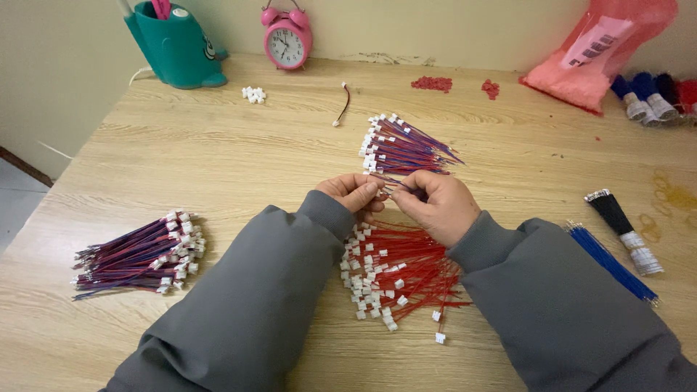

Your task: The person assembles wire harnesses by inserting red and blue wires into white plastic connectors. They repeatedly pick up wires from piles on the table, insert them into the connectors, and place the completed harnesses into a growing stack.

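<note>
Grey sleeves (239,305) converge mid-frame where left hand (356,192) and right hand (435,205) both pinch one wire (390,181), axis left-right between them, red-wire pile (396,272) just below, finished bundle (403,145) just above.

Both hands meeting at centre, left hand (353,192) and right hand (438,205) fingertips pinched together, grey-sleeved forearms converging

The fingers (377,190) hide most of the thin wire (396,181) pinched between both hands.
</note>
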